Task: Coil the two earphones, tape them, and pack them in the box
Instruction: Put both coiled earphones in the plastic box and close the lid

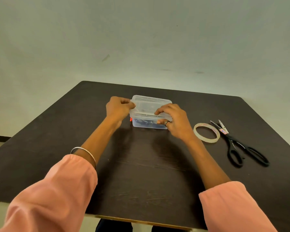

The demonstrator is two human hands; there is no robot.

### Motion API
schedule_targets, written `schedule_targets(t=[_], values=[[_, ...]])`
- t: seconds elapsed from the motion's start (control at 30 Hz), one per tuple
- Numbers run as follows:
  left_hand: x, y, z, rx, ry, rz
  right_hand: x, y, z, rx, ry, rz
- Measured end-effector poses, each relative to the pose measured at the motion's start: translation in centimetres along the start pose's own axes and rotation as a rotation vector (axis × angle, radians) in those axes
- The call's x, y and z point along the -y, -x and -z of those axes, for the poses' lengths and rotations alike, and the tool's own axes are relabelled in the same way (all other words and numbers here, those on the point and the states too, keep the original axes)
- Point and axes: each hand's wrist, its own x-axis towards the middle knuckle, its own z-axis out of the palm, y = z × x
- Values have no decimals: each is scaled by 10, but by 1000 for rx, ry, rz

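Left hand (118, 108) curled on left end of clear plastic box (150, 113), fingers closed against lid's (151, 104) left edge. Box sits mid-surface, toward far edge of dark surface (141, 164); lid on top. Dark earphones (146, 123) visible through front wall, inside box. Right hand (173, 120) clamped on lid's near right edge, fingertips above, thumb below; ring on one finger. Tape roll (206, 132) flat, right of box. Scissors (238, 144) near right edge, blades parted; small red label unreadable.
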Motion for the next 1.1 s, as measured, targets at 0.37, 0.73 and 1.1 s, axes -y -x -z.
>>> schedule_targets(t=[0.37, 0.73, 1.1], values=[[15, -3, -11, -72, 123, 107, -3, 5, -1, -21, -244, -229], [15, -5, -1, 139, 436, 382, -2, -5, -5, -192, -509, -747], [15, -10, -17, -119, 71, 182, -11, -15, -3, -194, -806, -1034]])
